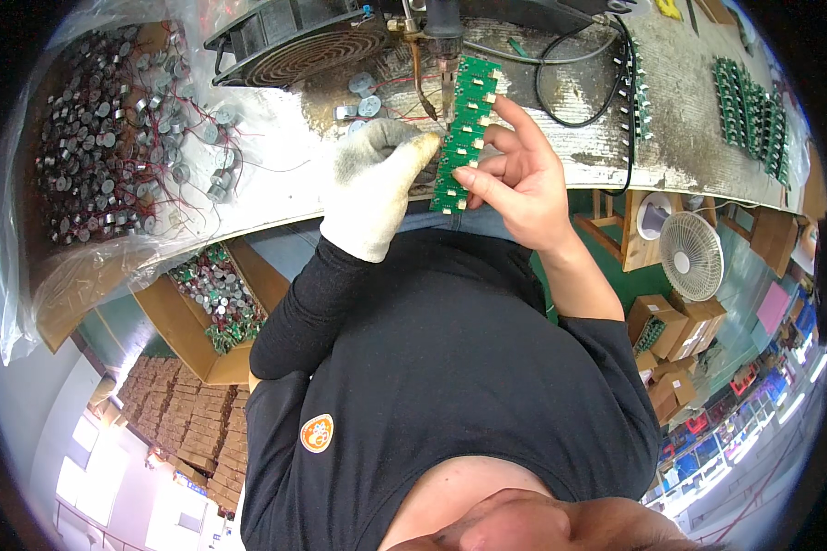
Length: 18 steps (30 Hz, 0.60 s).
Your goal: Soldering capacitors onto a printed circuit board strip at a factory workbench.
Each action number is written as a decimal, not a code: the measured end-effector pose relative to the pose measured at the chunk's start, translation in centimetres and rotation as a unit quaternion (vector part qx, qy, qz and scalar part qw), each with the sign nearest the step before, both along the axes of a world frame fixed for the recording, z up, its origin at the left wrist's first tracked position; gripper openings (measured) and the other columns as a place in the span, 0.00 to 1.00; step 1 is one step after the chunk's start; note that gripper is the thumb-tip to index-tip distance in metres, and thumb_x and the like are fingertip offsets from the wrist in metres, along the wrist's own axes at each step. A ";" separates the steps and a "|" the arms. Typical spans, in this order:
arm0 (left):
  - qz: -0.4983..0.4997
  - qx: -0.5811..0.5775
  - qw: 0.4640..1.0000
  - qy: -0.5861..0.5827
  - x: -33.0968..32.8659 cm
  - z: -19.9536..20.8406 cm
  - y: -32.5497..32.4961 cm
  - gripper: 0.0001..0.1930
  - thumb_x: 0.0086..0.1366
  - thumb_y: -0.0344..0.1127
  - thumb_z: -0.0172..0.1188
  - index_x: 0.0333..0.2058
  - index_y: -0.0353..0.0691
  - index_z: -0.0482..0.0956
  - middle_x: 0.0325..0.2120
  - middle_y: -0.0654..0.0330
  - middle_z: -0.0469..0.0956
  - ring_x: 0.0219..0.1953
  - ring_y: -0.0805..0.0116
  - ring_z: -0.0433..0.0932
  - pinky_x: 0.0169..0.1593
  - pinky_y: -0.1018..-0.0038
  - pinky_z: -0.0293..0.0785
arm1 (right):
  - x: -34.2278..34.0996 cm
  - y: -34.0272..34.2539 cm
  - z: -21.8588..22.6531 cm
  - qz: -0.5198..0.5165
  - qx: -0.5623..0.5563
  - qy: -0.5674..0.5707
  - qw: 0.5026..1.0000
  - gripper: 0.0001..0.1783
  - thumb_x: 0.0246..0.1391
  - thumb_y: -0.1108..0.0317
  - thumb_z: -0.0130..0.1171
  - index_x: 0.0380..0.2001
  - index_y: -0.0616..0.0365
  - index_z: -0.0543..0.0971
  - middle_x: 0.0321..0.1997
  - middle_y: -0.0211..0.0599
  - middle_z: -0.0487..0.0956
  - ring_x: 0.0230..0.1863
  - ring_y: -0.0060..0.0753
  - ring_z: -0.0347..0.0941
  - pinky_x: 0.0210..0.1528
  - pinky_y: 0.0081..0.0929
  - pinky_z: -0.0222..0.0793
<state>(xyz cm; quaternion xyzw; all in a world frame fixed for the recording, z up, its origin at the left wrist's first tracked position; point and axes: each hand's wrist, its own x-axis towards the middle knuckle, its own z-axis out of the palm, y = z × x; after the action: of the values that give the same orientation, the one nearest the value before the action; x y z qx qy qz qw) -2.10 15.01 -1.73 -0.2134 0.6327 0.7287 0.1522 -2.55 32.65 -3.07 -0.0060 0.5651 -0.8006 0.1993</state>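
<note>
A bare right hand (528,188) grips a green circuit-board strip (467,138) by its right edge, thumb on top and fingers behind, over the edge of a worn white workbench (294,174), while a white-gloved left hand (368,184) rests bunched fingertips at the strip's left edge; whether they pinch anything cannot be told. Just beyond the glove stands a soldering head (444,23) with a bent copper-coloured tube (418,69). Loose silver disc motors (369,106) lie nearby; farther out are a black-framed fan (308,57), a heap of red-wired motors (106,138) at left and rows of green boards (753,119) at right
</note>
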 end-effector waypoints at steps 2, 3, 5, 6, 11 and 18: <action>-0.007 -0.023 1.000 0.010 0.0 -0.2 -0.1 0.08 0.61 0.34 0.62 0.31 0.34 0.79 0.24 0.64 0.78 0.27 0.78 0.73 0.31 0.79 0.69 | 0.0 0.0 -0.1 0.001 0.001 0.002 1.000 0.41 0.50 0.83 0.59 0.65 0.58 0.53 0.45 0.44 0.75 0.30 0.23 0.76 0.26 0.17 0.73; -0.015 -0.046 0.999 0.020 0.0 -0.3 -0.1 0.08 0.61 0.34 0.62 0.31 0.34 0.79 0.24 0.64 0.77 0.27 0.78 0.73 0.30 0.79 0.69 | 0.0 0.0 -0.1 0.001 0.001 0.004 1.000 0.41 0.50 0.83 0.59 0.65 0.58 0.53 0.45 0.44 0.74 0.30 0.23 0.76 0.26 0.17 0.73; -0.004 -0.028 1.000 0.011 0.0 -0.2 0.0 0.08 0.61 0.34 0.62 0.31 0.34 0.79 0.24 0.64 0.77 0.27 0.78 0.73 0.30 0.79 0.69 | 0.0 0.0 0.0 0.001 0.000 0.005 1.000 0.41 0.50 0.83 0.60 0.65 0.58 0.53 0.45 0.43 0.74 0.30 0.23 0.76 0.26 0.17 0.73; 0.007 -0.011 1.000 0.002 0.0 -0.1 0.1 0.08 0.61 0.34 0.62 0.31 0.34 0.79 0.24 0.64 0.77 0.27 0.78 0.72 0.30 0.79 0.68 | -0.1 0.0 0.1 -0.001 0.001 0.003 1.000 0.41 0.50 0.83 0.60 0.65 0.58 0.53 0.45 0.43 0.74 0.30 0.23 0.76 0.26 0.16 0.73; 0.002 -0.032 0.999 0.029 0.0 0.7 0.3 0.08 0.61 0.34 0.62 0.31 0.34 0.79 0.24 0.64 0.77 0.27 0.79 0.73 0.31 0.79 0.68 | 0.0 0.0 0.4 0.001 0.005 0.011 1.000 0.41 0.50 0.83 0.60 0.65 0.58 0.54 0.45 0.43 0.74 0.30 0.23 0.76 0.26 0.16 0.72; 0.000 -0.011 1.000 -0.004 0.4 0.0 0.1 0.07 0.61 0.33 0.61 0.32 0.34 0.80 0.26 0.63 0.79 0.29 0.78 0.75 0.34 0.80 0.71 | 0.2 0.0 0.0 -0.003 0.010 0.002 1.000 0.41 0.50 0.83 0.60 0.65 0.59 0.54 0.45 0.44 0.74 0.30 0.23 0.76 0.25 0.16 0.72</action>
<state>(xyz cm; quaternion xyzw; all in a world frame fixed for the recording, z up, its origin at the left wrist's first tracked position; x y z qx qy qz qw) -1.67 15.09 -1.77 -0.2182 0.6403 0.7207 0.1518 -2.32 32.63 -3.06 -0.0044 0.5739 -0.7952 0.1958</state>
